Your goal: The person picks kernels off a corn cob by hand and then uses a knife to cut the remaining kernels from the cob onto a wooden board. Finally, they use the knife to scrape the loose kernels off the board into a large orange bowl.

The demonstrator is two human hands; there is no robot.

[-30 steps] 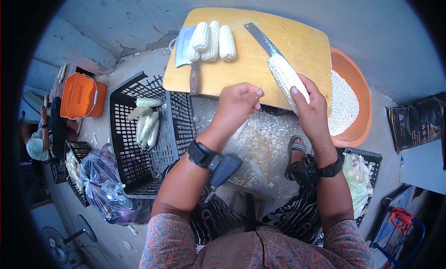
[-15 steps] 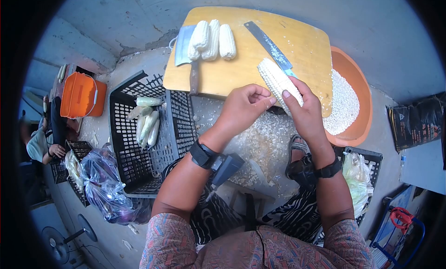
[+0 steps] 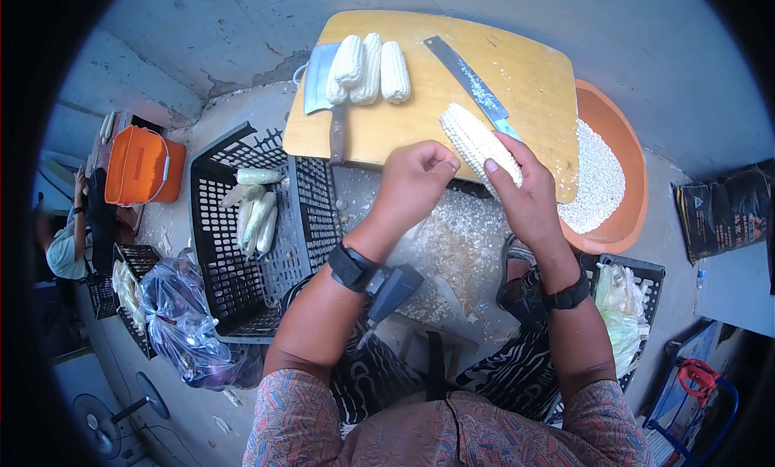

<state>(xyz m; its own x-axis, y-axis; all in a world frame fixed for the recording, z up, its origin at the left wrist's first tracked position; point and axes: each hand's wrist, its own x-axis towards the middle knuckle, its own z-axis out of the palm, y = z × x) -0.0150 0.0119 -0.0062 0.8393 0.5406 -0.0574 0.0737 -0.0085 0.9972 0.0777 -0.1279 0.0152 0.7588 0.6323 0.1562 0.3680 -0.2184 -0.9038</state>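
Observation:
A husked ear of white corn (image 3: 476,142) is in my right hand (image 3: 527,194), tilted over the near edge of the wooden board (image 3: 363,136). My left hand (image 3: 413,186) is beside the ear, slightly apart from it, thumb and fingers pinched together; whatever is between them is too small to make out. On the board lies a long knife (image 3: 476,86) with white bits on its blade. Several more husked ears (image 3: 395,73) rest at the board's far left, partly on a cleaver (image 3: 337,132) with a brown handle.
An orange basin (image 3: 634,205) of white kernels stands right of the board. Left is a black crate (image 3: 211,225) with ears in husk, then an orange bucket (image 3: 133,167) and a plastic bag (image 3: 182,330). Another person (image 3: 69,249) is at far left.
My left hand has drawn back from the ear, a little to the left. The ear has shifted slightly left in my right hand. The other person's arm has risen.

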